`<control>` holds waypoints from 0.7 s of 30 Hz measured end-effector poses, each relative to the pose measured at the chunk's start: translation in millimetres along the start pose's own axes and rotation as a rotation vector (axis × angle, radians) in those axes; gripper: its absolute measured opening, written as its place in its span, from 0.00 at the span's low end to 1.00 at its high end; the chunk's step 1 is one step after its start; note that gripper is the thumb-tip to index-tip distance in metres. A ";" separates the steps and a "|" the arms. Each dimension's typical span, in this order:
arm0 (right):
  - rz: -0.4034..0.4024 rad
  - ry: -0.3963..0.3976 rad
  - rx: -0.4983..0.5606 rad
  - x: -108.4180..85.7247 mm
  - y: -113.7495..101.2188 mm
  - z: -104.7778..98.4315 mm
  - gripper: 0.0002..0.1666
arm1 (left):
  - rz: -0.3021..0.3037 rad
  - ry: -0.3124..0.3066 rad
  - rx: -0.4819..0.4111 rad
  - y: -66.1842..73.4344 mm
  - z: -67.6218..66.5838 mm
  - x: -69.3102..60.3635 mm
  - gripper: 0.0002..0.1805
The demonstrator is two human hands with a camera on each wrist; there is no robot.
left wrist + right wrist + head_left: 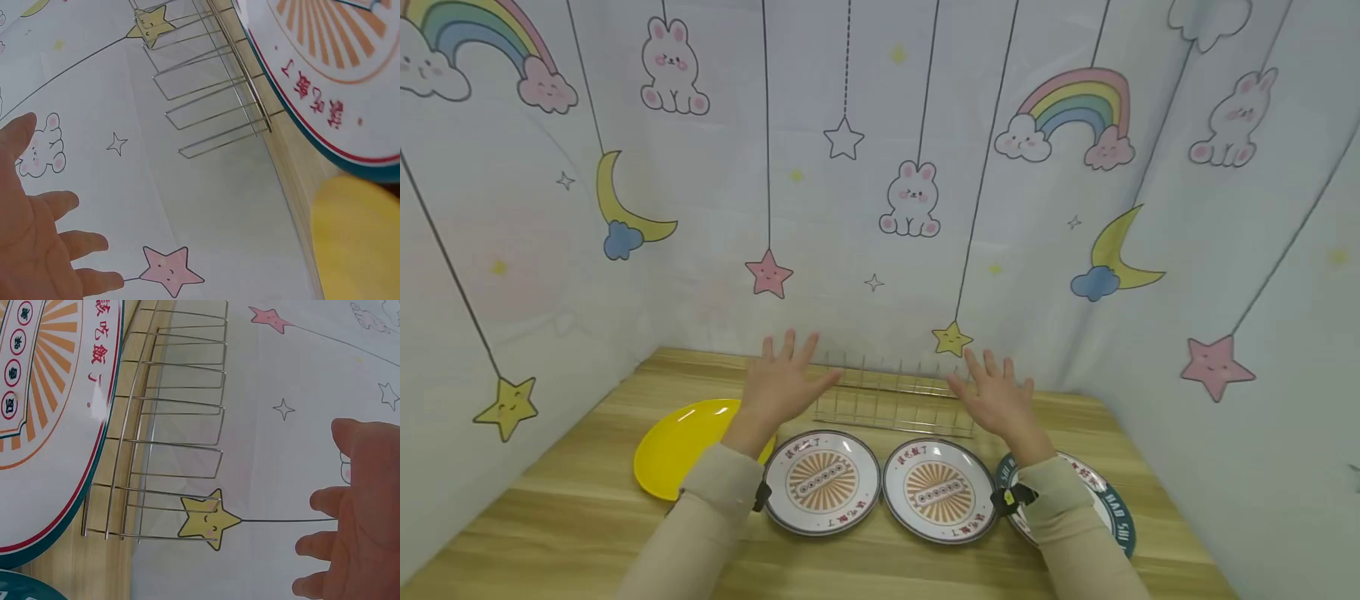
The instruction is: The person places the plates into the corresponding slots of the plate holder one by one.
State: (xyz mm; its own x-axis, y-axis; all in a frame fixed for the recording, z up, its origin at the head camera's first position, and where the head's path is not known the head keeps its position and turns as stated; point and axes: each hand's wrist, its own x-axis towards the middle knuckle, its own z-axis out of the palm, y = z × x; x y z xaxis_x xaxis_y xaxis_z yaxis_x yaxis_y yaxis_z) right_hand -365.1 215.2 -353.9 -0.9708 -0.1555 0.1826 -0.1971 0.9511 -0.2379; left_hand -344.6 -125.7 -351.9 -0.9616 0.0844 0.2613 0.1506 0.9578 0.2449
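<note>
Both hands hover in the air, fingers spread and nothing held. The left hand [781, 385] is above the yellow plate [681, 446] and to the left of a wire dish rack [895, 410]. Over the rack's right end is the right hand [997, 395]. Two white plates with orange sunburst prints, a left one [822, 483] and a right one [940, 492], lie side by side in front of the rack. A green-rimmed plate [1116, 508] lies at the right, partly hidden by the right forearm. In the right wrist view the rack's wire slots [181, 412] hold no plate.
The plates and rack stand on a wood-grain table [850, 571]. A white curtain [850, 200] printed with rabbits, stars, moons and rainbows encloses the back and both sides. A dark strap device [1013, 500] sits on the right wrist.
</note>
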 end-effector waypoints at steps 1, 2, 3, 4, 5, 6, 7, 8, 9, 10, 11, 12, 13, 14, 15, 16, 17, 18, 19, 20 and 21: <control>0.000 -0.002 -0.002 0.4 0.9 1.0 0.52 | -0.004 -0.006 -0.006 -3.8 0.2 -2.6 0.50; -0.002 -0.003 -0.003 1.0 1.9 1.9 0.52 | -0.010 -0.018 -0.011 -7.7 0.8 -5.0 0.51; -0.005 -0.002 -0.003 1.7 3.1 2.9 0.52 | -0.016 -0.026 -0.018 -12.0 1.6 -7.2 0.51; -0.005 -0.003 0.002 2.6 4.2 3.9 0.52 | -0.021 -0.036 -0.030 -16.4 2.1 -9.9 0.52; -0.005 -0.004 0.005 3.8 5.7 5.0 0.51 | -0.025 -0.046 -0.043 -20.9 2.6 -12.6 0.53; -0.009 -0.004 0.012 5.1 7.2 6.2 0.51 | -0.025 -0.054 -0.058 -25.4 2.9 -15.0 0.53; -0.013 -0.004 0.021 6.5 8.9 7.4 0.51 | -0.027 -0.067 -0.084 -29.9 2.9 -17.5 0.53; -0.019 -0.004 0.032 8.0 10.6 8.5 0.50 | -0.025 -0.077 -0.107 -34.6 3.1 -20.1 0.53; -0.025 -0.002 0.049 9.6 12.4 9.7 0.49 | -0.021 -0.085 -0.129 -39.1 3.1 -22.6 0.53; -0.032 0.003 0.072 11.2 14.2 10.9 0.48 | -0.017 -0.094 -0.155 -43.5 2.7 -25.3 0.53; -0.039 0.007 0.088 12.9 16.4 12.3 0.46 | -0.015 -0.102 -0.177 -47.8 2.3 -27.6 0.53; -0.046 0.014 0.111 14.4 18.6 13.5 0.45 | -0.013 -0.114 -0.203 -51.8 1.7 -30.1 0.53; -0.049 0.021 0.136 15.9 20.7 14.7 0.44 | -0.013 -0.123 -0.226 -55.5 0.9 -32.7 0.53; -0.050 0.027 0.156 17.4 22.9 16.1 0.43 | -0.015 -0.130 -0.243 -59.0 0.1 -35.4 0.54; -0.046 0.032 0.186 18.5 24.9 17.5 0.43 | -0.021 -0.137 -0.251 -62.6 -0.5 -37.9 0.54; -0.041 0.034 0.213 19.6 26.8 18.8 0.42 | -0.029 -0.143 -0.259 -66.1 -1.3 -40.8 0.54; -0.036 0.033 0.233 20.6 28.8 20.1 0.42 | -0.038 -0.149 -0.262 -69.6 -2.1 -43.7 0.54; -0.034 0.034 0.256 21.5 30.4 21.4 0.41 | -0.047 -0.154 -0.263 -73.4 -2.7 -46.7 0.53; -0.028 0.030 0.276 22.0 31.7 22.6 0.41 | -0.056 -0.156 -0.261 -77.2 -3.2 -49.5 0.53; -0.024 0.027 0.291 22.4 33.1 23.9 0.40 | -0.066 -0.159 -0.257 -81.0 -3.7 -52.4 0.52; -0.024 0.025 0.304 22.5 34.5 25.2 0.40 | -0.075 -0.161 -0.251 -85.1 -4.0 -55.4 0.52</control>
State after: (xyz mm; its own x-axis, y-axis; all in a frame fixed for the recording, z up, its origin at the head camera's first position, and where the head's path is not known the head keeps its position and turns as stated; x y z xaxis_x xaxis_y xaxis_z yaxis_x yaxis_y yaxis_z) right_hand -397.1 237.8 -382.1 -0.9626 -0.1666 0.2137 -0.2550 0.8233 -0.5072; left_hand -303.2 -212.9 -383.5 -0.9932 0.0775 0.0869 0.1102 0.8670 0.4859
